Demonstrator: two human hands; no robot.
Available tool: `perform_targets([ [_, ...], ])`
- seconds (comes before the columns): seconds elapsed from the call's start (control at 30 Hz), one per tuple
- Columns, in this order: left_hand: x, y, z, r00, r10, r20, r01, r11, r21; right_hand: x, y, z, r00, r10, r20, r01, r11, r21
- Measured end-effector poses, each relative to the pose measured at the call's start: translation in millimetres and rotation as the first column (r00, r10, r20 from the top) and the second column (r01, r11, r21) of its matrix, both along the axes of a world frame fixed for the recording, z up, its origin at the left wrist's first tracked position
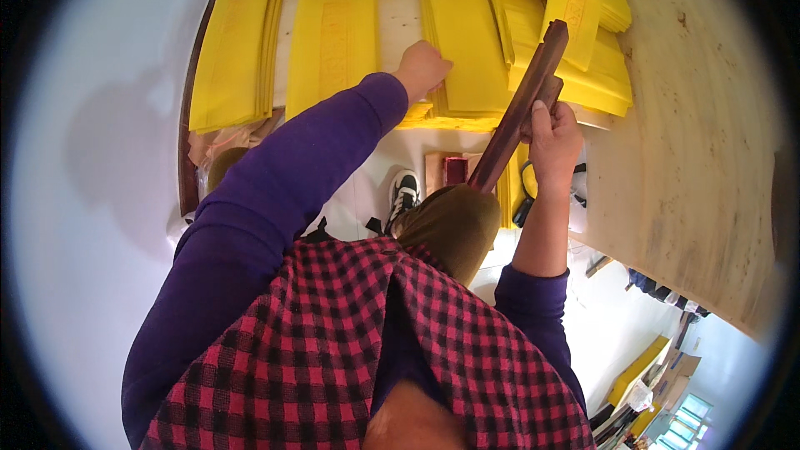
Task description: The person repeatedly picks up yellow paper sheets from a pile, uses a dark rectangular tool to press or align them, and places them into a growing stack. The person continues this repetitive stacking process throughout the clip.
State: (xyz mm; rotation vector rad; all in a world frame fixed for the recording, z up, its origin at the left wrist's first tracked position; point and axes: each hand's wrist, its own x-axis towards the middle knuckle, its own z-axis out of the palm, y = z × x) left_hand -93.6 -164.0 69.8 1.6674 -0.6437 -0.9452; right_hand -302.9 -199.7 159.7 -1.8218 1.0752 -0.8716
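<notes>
My right hand grips the short handle block on the back of a long, dark reddish-brown wooden stamp, held tilted with its lower end by my knee. My left hand is closed at the left edge of a stack of yellow paper sheets; its fingertips are turned away, so whether they pinch a sheet is hidden. Left of that hand lies another yellow stack with faint reddish printing. A further fanned stack lies at the far left.
More yellow sheets are heaped at the back right beside a pale wooden board. Below the table edge sits a small box with a dark red pad. My shoe rests on the white floor. Boards and clutter lie at the lower right.
</notes>
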Motion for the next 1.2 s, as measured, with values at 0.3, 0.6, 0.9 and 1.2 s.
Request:
perform_targets([
  [0.3,-0.9,-16.5,-5.3,0.988,0.041,-0.148,-0.048,0.998,-0.045,0.0,-19.6,-1.9,0.997,0.01,-0.08,-0.012,0.999,-0.034],
  [0.6,-5.5,0.3,-16.2,0.933,0.085,-0.35,-0.112,0.992,-0.058,35.1,-53.8,-0.4,0.905,0.089,-0.416,-0.201,0.951,-0.233],
  [0.9,-1.6,-3.6,-28.5,0.962,0.081,-0.26,-0.091,0.995,-0.029,128.3,-93.3,-1.3,0.615,0.1,-0.782,-0.49,0.825,-0.28],
  [1.2,-6.5,-5.2,-32.6,0.95,0.15,-0.275,-0.168,0.985,-0.042,158.4,-110.6,-16.3,0.529,0.081,-0.845,-0.504,0.831,-0.236],
])
